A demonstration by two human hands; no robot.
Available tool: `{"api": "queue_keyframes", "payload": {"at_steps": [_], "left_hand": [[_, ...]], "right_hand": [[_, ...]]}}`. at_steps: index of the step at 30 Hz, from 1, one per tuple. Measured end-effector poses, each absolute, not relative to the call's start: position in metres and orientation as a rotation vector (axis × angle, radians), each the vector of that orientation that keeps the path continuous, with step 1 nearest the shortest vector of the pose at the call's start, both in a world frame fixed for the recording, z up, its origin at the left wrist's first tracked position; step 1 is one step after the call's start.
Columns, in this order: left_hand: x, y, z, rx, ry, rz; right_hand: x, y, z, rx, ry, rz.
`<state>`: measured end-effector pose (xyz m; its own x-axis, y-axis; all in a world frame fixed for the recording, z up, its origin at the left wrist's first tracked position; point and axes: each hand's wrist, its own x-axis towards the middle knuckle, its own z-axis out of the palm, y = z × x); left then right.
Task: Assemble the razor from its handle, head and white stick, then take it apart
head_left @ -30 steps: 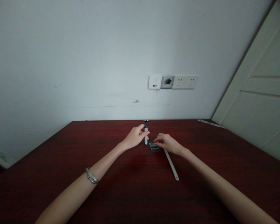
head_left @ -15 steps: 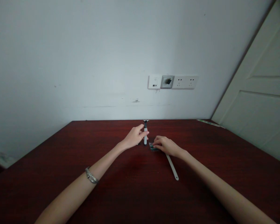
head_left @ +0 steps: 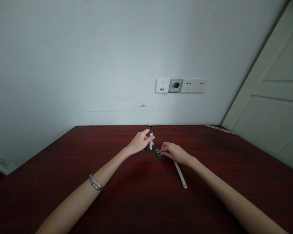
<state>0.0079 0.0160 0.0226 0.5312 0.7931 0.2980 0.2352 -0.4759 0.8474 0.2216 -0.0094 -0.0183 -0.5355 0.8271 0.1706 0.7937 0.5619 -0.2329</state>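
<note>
My left hand (head_left: 139, 142) is pinched round a razor handle (head_left: 150, 140), white below and dark at its upper end, held nearly upright on the dark red table (head_left: 146, 195). My right hand (head_left: 174, 152) lies just right of it with curled fingertips pressed on a small dark-green cartridge pack (head_left: 159, 153) flat on the table. A tiny dark piece (head_left: 144, 150) lies under my left hand. A silver bracelet (head_left: 95, 183) is on my left wrist.
A thin white strip (head_left: 181, 175) lies on the table beneath my right wrist, running toward me. On the wall behind sits a row of sockets (head_left: 181, 85). A pale door (head_left: 271, 107) stands at the right. A light strip (head_left: 219, 128) lies at the table's far right corner.
The razor handle and my left hand have shifted slightly left and up. My right hand has slid a little left over the cartridge pack.
</note>
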Motion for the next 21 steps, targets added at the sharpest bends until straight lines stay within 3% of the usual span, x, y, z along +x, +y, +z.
{"api": "queue_keyframes", "payload": {"at_steps": [21], "left_hand": [[0.0054,0.0188,0.0220,1.973,0.855,0.907]], "right_hand": [[0.2230,-0.0065,-0.0190,-1.310,-2.508,0.214]]}}
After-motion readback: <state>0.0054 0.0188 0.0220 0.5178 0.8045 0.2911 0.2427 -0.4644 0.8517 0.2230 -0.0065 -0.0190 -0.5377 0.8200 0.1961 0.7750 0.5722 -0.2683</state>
